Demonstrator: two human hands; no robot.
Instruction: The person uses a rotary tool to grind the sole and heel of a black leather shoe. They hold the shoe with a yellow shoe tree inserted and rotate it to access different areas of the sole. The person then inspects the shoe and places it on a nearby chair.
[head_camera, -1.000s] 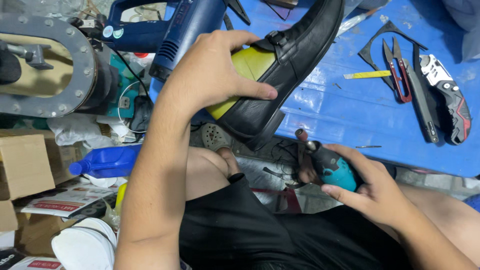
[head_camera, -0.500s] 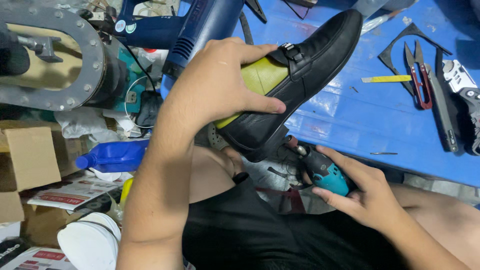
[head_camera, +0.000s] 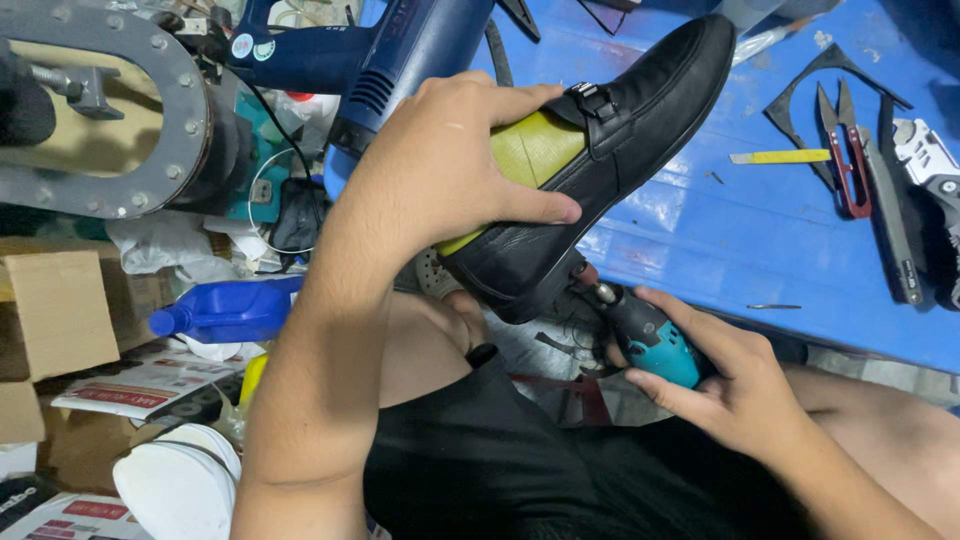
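Note:
My left hand (head_camera: 450, 170) grips a black leather loafer (head_camera: 610, 140) with a yellow-green last inside it, thumb across the shoe's side. The toe points up to the right over the blue table (head_camera: 760, 220), and the heel hangs off the table's front edge. My right hand (head_camera: 730, 380) holds a small teal and black rotary tool (head_camera: 645, 335), its tip close under the shoe's heel. Both hands are above my lap in black shorts.
A blue heat gun (head_camera: 400, 50) lies at the top. Red-handled snips (head_camera: 845, 150), a yellow blade (head_camera: 780, 157) and a utility knife (head_camera: 925, 155) lie on the table's right. A grey round machine flange (head_camera: 170, 110), a blue bottle (head_camera: 225, 310), cardboard boxes (head_camera: 50, 310) and a white tub (head_camera: 180, 490) sit to the left.
The shoe in my left hand has shifted up and to the right. My right hand has brought the rotary tool up closer to the shoe's heel.

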